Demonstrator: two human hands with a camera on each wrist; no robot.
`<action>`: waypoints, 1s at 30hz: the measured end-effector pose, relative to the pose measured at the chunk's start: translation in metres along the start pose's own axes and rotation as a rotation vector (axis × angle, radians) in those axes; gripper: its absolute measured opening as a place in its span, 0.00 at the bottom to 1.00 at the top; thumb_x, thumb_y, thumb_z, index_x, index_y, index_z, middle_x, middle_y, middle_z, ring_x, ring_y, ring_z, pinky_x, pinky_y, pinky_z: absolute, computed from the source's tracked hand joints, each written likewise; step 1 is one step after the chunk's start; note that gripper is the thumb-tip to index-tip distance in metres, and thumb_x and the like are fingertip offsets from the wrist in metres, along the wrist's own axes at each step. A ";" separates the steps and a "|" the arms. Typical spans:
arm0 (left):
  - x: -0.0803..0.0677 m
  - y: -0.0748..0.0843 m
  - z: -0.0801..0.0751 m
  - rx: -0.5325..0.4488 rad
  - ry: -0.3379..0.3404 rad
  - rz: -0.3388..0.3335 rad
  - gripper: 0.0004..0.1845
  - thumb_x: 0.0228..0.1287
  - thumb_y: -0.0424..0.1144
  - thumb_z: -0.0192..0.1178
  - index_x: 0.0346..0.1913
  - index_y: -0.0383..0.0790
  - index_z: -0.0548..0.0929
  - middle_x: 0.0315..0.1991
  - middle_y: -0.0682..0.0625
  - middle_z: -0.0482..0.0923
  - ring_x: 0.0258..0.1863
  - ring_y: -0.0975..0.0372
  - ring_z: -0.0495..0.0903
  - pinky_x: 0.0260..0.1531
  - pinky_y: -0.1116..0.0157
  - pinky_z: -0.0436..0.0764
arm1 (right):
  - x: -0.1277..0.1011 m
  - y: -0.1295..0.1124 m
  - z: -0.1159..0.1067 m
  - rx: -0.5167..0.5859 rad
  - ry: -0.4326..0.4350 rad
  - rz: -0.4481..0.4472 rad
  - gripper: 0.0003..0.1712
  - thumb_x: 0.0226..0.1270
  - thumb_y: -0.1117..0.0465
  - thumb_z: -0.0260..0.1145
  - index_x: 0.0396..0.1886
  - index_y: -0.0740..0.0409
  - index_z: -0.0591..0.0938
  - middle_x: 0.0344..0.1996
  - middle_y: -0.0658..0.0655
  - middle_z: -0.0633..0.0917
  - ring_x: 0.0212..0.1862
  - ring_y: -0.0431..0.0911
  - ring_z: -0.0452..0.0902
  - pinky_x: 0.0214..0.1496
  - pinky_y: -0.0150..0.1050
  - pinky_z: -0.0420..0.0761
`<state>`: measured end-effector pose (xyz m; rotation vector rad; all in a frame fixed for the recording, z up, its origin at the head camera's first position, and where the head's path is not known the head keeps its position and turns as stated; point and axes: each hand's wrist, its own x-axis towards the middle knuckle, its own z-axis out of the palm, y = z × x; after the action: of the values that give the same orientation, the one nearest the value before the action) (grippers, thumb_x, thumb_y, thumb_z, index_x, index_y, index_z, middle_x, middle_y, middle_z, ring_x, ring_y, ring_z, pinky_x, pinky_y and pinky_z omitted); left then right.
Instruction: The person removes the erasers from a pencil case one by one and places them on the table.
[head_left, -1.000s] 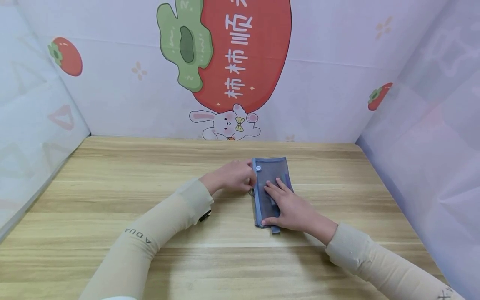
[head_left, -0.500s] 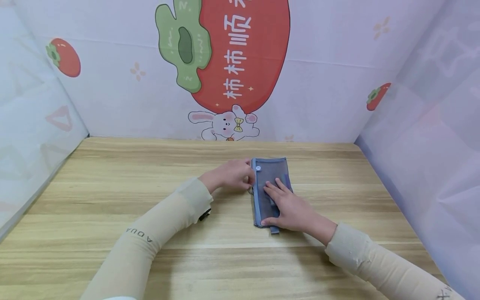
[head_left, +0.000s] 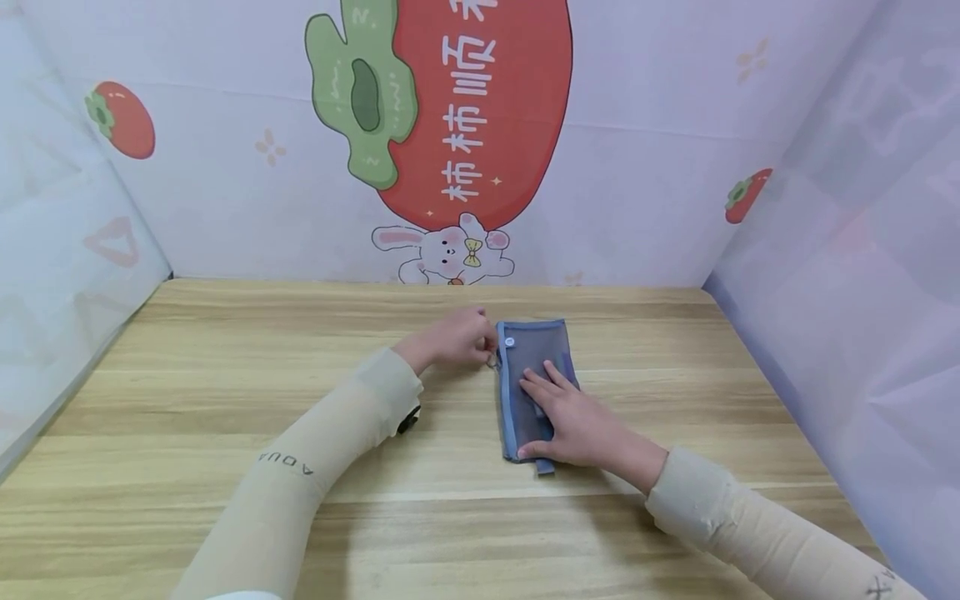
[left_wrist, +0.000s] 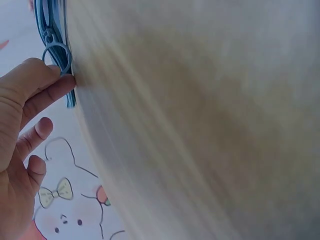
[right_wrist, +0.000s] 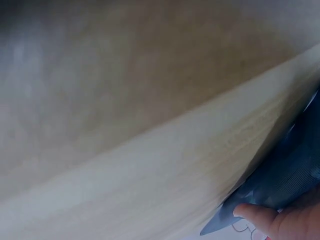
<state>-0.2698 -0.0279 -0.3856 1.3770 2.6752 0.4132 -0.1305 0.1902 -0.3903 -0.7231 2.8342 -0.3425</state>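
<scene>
A blue-grey mesh zip pouch [head_left: 540, 343] lies on the wooden table, its zipper edge [head_left: 507, 400] facing left and a small round white label near the far corner. My left hand [head_left: 453, 337] is at that edge, near the far end. Thumb and index finger pinch the ring-shaped zipper pull [left_wrist: 59, 45], seen best in the left wrist view; the other fingers are bent loosely. My right hand [head_left: 577, 421] rests on the pouch with fingers spread, pressing the mesh. Something bluish-purple [head_left: 566, 365] shows at the pouch's right side, partly hidden by that hand.
The wooden table [head_left: 225, 500] spreads around both arms. A white sheet with a printed persimmon and rabbit [head_left: 450, 250] rises behind it. Pale sheets stand at the left [head_left: 60, 250] and right [head_left: 862, 292] sides.
My left hand and the ring pull have slid along the zipper edge toward the pouch's far end. The right hand stays in place on the pouch. The head view has shifted slightly.
</scene>
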 end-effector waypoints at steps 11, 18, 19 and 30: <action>0.007 -0.017 -0.008 -0.008 0.012 -0.108 0.06 0.64 0.36 0.63 0.36 0.45 0.90 0.34 0.55 0.85 0.41 0.59 0.73 0.50 0.62 0.74 | -0.001 -0.001 0.002 0.004 0.005 -0.030 0.59 0.53 0.29 0.69 0.75 0.59 0.64 0.77 0.59 0.61 0.80 0.61 0.44 0.74 0.59 0.61; 0.013 -0.020 -0.008 0.026 0.010 -0.113 0.05 0.64 0.36 0.63 0.35 0.45 0.89 0.34 0.54 0.85 0.42 0.59 0.72 0.45 0.63 0.72 | -0.003 0.000 0.004 0.006 0.017 -0.041 0.58 0.53 0.29 0.69 0.75 0.59 0.64 0.77 0.59 0.62 0.80 0.61 0.44 0.74 0.59 0.61; 0.014 -0.020 -0.009 0.030 0.009 -0.116 0.06 0.64 0.36 0.63 0.36 0.45 0.89 0.34 0.54 0.85 0.42 0.59 0.72 0.45 0.63 0.72 | -0.003 0.000 0.004 0.006 0.018 -0.043 0.58 0.53 0.30 0.69 0.75 0.59 0.64 0.77 0.59 0.62 0.80 0.61 0.44 0.74 0.59 0.61; 0.015 -0.022 -0.009 0.058 0.033 -0.163 0.06 0.65 0.38 0.62 0.38 0.46 0.89 0.36 0.54 0.85 0.42 0.59 0.72 0.48 0.62 0.73 | -0.003 0.001 0.004 0.011 0.025 -0.055 0.58 0.53 0.30 0.70 0.75 0.60 0.64 0.77 0.60 0.62 0.79 0.62 0.44 0.74 0.59 0.60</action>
<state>-0.2980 -0.0302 -0.3827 1.1631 2.8202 0.3468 -0.1270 0.1916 -0.3937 -0.8018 2.8370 -0.3783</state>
